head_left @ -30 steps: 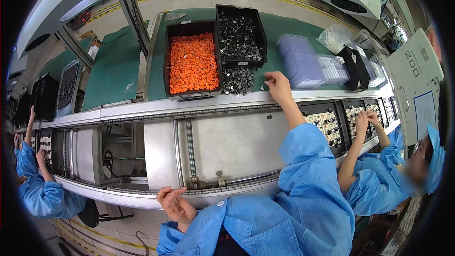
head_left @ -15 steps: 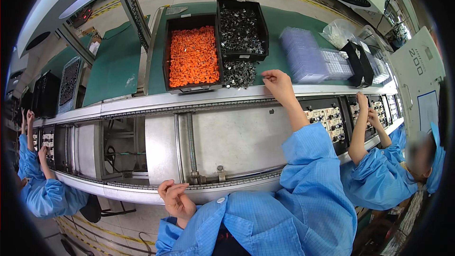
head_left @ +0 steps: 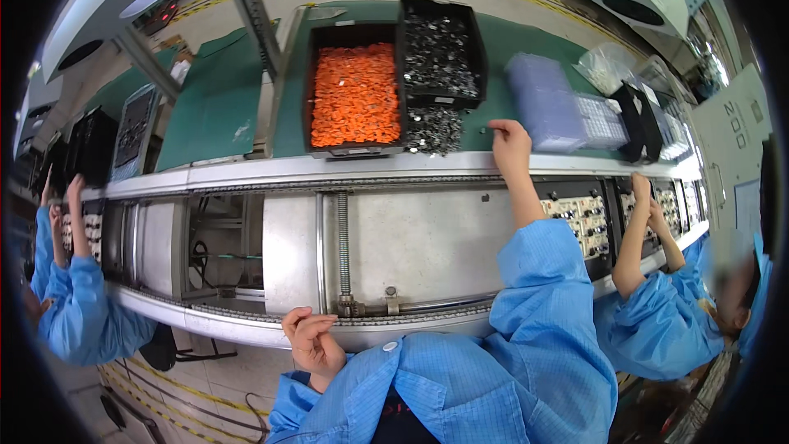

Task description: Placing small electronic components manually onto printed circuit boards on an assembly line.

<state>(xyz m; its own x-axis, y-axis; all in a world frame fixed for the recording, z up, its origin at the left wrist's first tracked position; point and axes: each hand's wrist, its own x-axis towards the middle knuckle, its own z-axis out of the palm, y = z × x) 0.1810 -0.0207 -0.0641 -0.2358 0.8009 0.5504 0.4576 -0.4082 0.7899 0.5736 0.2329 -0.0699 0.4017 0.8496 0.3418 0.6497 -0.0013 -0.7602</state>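
My right hand [head_left: 512, 148] is stretched over the front edge of the green mat, beside a loose pile of small black and silver parts [head_left: 434, 131]. Its fingers are pinched together; what they hold, if anything, is too small to make out. A tiny dark piece [head_left: 483, 130] shows on the mat just left of the fingertips. My left hand [head_left: 314, 345] hovers by the near rail, its fingers loosely bent and apart, with nothing in it. Beyond the rail stand a black bin of orange parts [head_left: 355, 94] and a black bin of dark metallic parts [head_left: 441, 53].
Stacked clear plastic trays [head_left: 546, 103] stand right of the bins. Boards with components [head_left: 582, 222] sit on the conveyor [head_left: 427, 238] at right. Co-workers' hands work at the line, one person at right [head_left: 645, 205], others at far left [head_left: 76, 214].
My right hand has drawn slightly to the right, away from the loose pile. My left hand has hardly moved. The whole view has shifted a little. A co-worker's hand at left has risen.
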